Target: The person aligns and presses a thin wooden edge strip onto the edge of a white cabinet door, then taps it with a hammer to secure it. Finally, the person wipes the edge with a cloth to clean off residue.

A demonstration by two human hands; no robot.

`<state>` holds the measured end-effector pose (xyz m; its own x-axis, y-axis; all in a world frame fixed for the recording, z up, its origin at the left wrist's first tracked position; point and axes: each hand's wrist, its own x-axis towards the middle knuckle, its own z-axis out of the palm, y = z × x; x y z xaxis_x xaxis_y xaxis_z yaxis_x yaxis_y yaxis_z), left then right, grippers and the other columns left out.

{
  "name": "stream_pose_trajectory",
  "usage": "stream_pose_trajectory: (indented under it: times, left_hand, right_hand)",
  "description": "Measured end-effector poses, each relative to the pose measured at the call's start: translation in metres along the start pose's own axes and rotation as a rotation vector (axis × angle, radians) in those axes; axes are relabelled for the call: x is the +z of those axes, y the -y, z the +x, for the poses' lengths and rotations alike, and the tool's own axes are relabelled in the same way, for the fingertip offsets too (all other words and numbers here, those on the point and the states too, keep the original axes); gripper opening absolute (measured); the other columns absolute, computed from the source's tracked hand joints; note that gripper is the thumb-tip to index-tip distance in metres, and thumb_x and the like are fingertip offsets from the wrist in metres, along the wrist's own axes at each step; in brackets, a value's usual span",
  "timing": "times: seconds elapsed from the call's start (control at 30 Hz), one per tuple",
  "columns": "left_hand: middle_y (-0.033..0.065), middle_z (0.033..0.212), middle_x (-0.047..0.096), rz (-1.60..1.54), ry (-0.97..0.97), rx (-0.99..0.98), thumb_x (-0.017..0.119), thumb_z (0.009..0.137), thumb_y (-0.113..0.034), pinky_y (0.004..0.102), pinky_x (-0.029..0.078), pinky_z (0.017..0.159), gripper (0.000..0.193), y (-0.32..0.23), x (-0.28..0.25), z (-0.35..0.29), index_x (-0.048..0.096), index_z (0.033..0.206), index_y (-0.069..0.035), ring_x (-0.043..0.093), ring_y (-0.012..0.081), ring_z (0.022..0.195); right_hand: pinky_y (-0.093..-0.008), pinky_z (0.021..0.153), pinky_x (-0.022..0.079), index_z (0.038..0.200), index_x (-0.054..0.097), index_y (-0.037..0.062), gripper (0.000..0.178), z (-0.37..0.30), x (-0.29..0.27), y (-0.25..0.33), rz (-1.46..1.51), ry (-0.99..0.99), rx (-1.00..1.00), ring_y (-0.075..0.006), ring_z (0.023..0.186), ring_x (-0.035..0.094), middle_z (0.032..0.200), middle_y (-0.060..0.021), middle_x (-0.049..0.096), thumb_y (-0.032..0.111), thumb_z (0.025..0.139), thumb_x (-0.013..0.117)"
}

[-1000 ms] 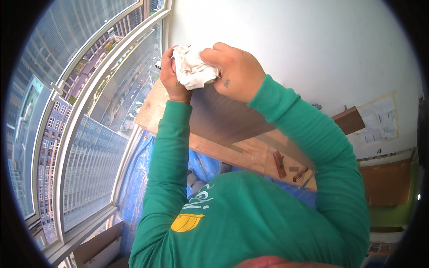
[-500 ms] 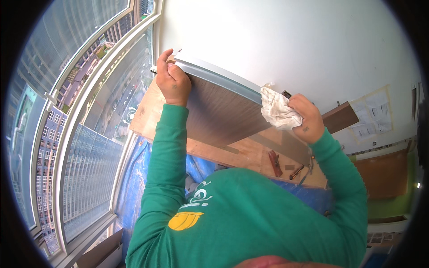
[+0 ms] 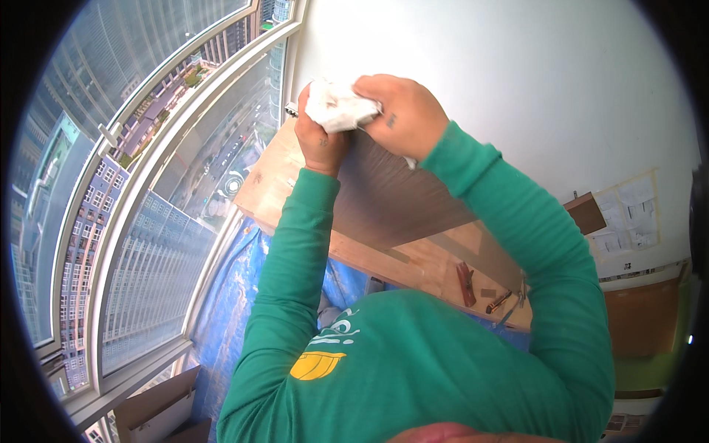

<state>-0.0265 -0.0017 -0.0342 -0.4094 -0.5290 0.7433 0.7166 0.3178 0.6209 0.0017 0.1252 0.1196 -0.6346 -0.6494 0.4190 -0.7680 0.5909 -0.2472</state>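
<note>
A bunched white cloth (image 3: pixel 340 108) is pinched in my right hand (image 3: pixel 405 117), which has its fingers closed over it. The cloth lies at the upper left corner of a dark wood-grain panel (image 3: pixel 402 196), standing tilted on a light wooden workbench (image 3: pixel 269 184). My left hand (image 3: pixel 322 148) is closed round that same corner. Its fingertips are partly covered by the cloth. Both hands nearly meet there, and the right hand and forearm hide much of the panel's top edge.
Toward the bench's right end lie a reddish hand plane (image 3: pixel 466 284), an orange-and-black utility knife (image 3: pixel 499 302) and a small brown block (image 3: pixel 488 293). Blue sheeting (image 3: pixel 236 288) hangs below the bench. Tall windows (image 3: pixel 177 192) line the left; taped papers (image 3: pixel 628 210) are on the wall.
My right hand has carried the cloth leftward along the panel's top edge to the corner by my left hand. My left hand stays at that corner. The view has shifted slightly.
</note>
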Motion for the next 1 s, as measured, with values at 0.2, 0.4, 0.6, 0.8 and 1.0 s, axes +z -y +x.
stream_pose_trajectory:
  times: [0.2,0.4,0.6,0.8,1.0]
  left_hand:
    - [0.0234,0.109,0.074,0.048,-0.051,-0.152,0.045,0.102,-0.009,0.0434,0.056,0.085,0.032,-0.014,0.002,-0.001,0.060,0.127,0.003,0.072,0.0420,0.096]
    - [0.0238,0.103,0.073,0.152,-0.047,-0.162,0.041,0.099,-0.010,0.0416,0.056,0.082,0.054,-0.014,0.005,0.000,0.045,0.150,0.006,0.072,0.0354,0.089]
    - [0.0266,0.112,0.070,0.119,-0.035,-0.237,0.041,0.096,-0.010,0.0407,0.055,0.086,0.055,-0.025,0.005,0.000,0.048,0.148,0.008,0.070,0.0339,0.092]
    - [0.0252,0.120,0.069,0.164,-0.041,-0.163,0.040,0.098,-0.011,0.0401,0.054,0.090,0.051,-0.009,0.006,-0.001,0.054,0.143,0.006,0.069,0.0340,0.098]
    - [0.0157,0.103,0.070,0.146,-0.043,-0.128,0.040,0.099,-0.012,0.0348,0.053,0.082,0.047,-0.013,0.005,0.002,0.061,0.138,0.002,0.064,0.0233,0.085]
  right_hand:
    - [-0.0428,0.078,0.058,0.109,0.075,0.0104,0.030,0.041,0.016,-0.001,0.174,0.104,0.137,-0.0370,0.084,0.072,0.093,-0.0159,0.075,0.032,0.089,0.072]
    - [-0.0374,0.080,0.054,0.111,0.072,0.0052,0.026,-0.032,-0.029,-0.017,0.110,0.143,0.106,-0.0315,0.087,0.067,0.097,-0.0145,0.069,0.021,0.091,0.072]
    - [-0.0355,0.078,0.051,0.106,0.068,0.0007,0.025,-0.167,-0.101,-0.031,0.061,0.097,0.270,-0.0296,0.084,0.063,0.094,-0.0118,0.062,0.004,0.083,0.078]
    - [-0.0327,0.077,0.049,0.103,0.066,0.0013,0.022,-0.240,-0.140,-0.042,0.080,0.040,0.447,-0.0207,0.083,0.061,0.091,-0.0074,0.062,0.006,0.085,0.079]
    - [-0.0317,0.091,0.055,0.120,0.065,0.0019,0.022,-0.278,-0.160,-0.062,0.792,-0.561,0.837,-0.0150,0.101,0.067,0.108,-0.0039,0.070,0.009,0.100,0.070]
